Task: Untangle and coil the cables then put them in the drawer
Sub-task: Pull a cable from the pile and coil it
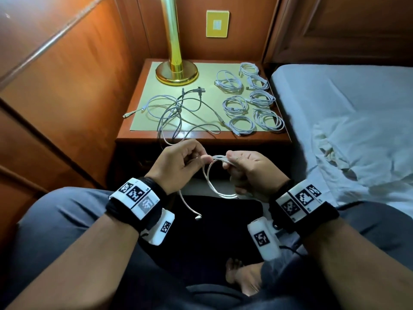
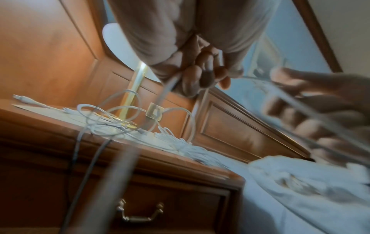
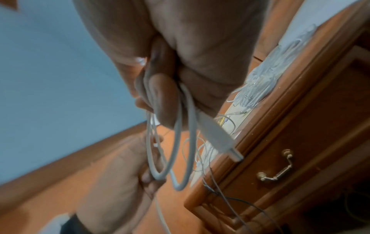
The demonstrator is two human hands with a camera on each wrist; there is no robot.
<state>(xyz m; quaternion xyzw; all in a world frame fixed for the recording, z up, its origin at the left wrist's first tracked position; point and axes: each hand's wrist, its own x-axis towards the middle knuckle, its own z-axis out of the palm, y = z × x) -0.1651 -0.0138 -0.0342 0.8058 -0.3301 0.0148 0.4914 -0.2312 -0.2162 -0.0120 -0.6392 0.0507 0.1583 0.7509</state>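
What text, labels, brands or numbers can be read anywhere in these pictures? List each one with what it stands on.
No readable words, brands or numbers in any view.
Wrist bands: black-and-white square code markers only, no letters.
Wall plate: yellow, with a pale centre too blurred to tell.
White cable: no visible print.

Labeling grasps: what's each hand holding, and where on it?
Both hold one white cable. The right hand grips the gathered loops at their top. The left hand pinches the strand feeding into the coil; its plug end dangles free.
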